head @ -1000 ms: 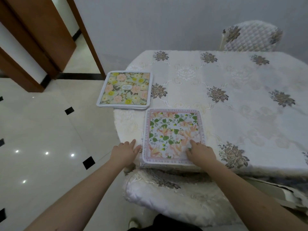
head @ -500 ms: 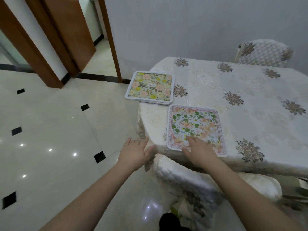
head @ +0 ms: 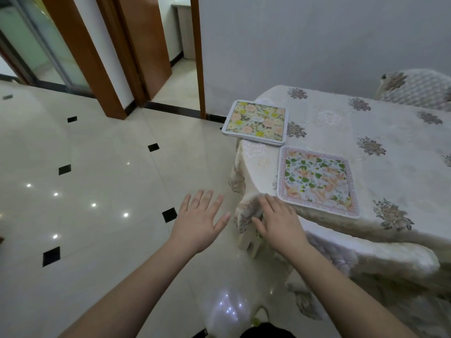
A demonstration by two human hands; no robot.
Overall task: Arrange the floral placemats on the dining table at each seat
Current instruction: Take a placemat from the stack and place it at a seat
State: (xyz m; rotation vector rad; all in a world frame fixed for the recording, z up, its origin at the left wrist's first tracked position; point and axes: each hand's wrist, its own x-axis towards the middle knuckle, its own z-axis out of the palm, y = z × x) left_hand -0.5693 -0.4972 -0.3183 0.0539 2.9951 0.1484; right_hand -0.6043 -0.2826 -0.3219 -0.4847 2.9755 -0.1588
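Observation:
A single floral placemat (head: 317,181) with green leaves and a pink border lies flat at the table's near edge. A stack of floral placemats (head: 256,121), yellow and peach flowers on top, sits on the table corner and overhangs it to the left. My right hand (head: 278,223) is off the single mat, fingers straight, by the draped cloth at the corner. My left hand (head: 199,223) hovers over the floor with fingers spread, holding nothing.
The dining table (head: 380,132) wears a white cloth with brown flower motifs. A covered chair (head: 366,259) stands at the near side below the single mat, another chair (head: 417,89) at the far right. Tiled floor and wooden door frames (head: 97,57) lie to the left.
My right hand has slid off the single placemat to the table corner. My left hand has left the table edge and opened over the floor. The view has swung left.

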